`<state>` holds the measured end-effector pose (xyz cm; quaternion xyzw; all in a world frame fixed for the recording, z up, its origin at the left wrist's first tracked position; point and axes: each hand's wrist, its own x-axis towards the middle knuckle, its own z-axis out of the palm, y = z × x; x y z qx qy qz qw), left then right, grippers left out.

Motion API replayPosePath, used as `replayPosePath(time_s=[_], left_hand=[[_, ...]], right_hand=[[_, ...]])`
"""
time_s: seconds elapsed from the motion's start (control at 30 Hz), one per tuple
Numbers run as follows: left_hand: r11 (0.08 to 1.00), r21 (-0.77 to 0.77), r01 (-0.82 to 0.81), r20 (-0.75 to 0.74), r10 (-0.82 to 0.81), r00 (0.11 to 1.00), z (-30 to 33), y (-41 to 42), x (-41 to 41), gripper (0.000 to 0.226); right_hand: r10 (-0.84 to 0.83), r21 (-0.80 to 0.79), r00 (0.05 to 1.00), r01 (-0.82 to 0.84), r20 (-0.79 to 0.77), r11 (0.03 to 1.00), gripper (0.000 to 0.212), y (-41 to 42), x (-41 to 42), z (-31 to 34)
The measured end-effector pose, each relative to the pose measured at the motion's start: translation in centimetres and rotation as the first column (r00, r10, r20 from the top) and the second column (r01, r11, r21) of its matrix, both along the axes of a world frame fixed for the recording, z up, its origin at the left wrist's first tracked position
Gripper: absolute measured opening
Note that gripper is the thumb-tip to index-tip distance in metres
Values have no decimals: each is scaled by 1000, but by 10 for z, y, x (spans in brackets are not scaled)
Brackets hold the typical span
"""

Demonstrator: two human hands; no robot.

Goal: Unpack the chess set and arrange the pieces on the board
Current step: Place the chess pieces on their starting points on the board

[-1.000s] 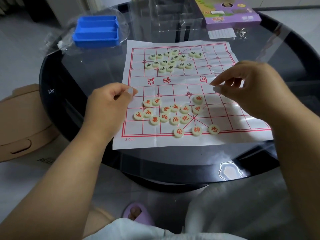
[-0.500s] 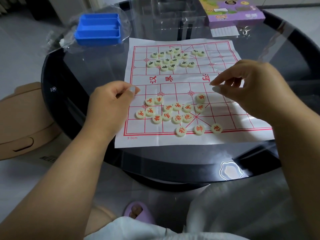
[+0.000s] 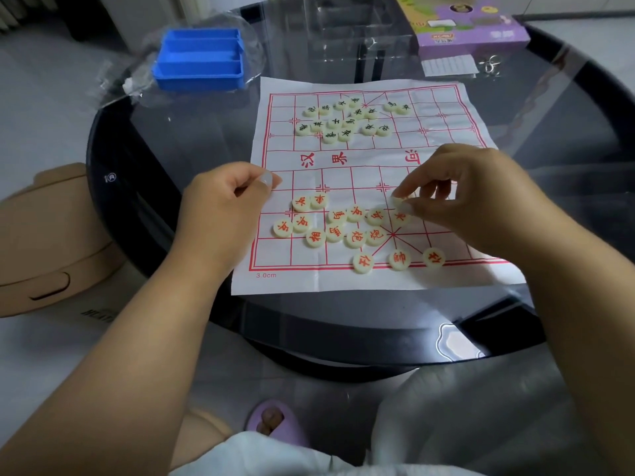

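Note:
A paper chess board (image 3: 371, 159) with red lines lies on the round glass table (image 3: 343, 324). Several cream discs with red characters (image 3: 335, 231) cluster on its near half, and three more sit along the near line (image 3: 398, 260). Several dark-lettered discs (image 3: 343, 121) are heaped on the far half. My right hand (image 3: 481, 201) pinches one red-lettered disc (image 3: 398, 201) between thumb and forefinger at the cluster's right end. My left hand (image 3: 223, 207) is curled at the board's left edge, thumb tip over the margin, with no piece in it.
A blue divided tray (image 3: 201, 60) on clear plastic wrap (image 3: 113, 77) stands at the far left. A purple box (image 3: 470, 25), a white slip (image 3: 448, 65) and a key ring (image 3: 491, 63) lie beyond the board. A cardboard box (image 3: 41, 235) sits on the floor to the left.
My right hand has dropped down and left onto the cluster and taken hold of the red-lettered disc at its right end. My left hand has stayed at the board's left edge.

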<state>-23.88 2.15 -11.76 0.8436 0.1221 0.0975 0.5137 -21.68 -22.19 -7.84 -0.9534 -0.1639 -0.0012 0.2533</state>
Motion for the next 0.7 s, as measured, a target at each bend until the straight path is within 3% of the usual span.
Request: replayPosePath(time_s=[0.47, 0.7], left_hand=[[1000, -9, 7, -6, -7, 1000, 0, 1, 1, 14], [1000, 6, -7, 3, 7, 1000, 1, 0, 1, 14]], right_hand=[[123, 30, 990, -121, -71, 992, 18, 33, -10, 5], [229, -141, 972, -233, -40, 962, 28, 62, -12, -2]])
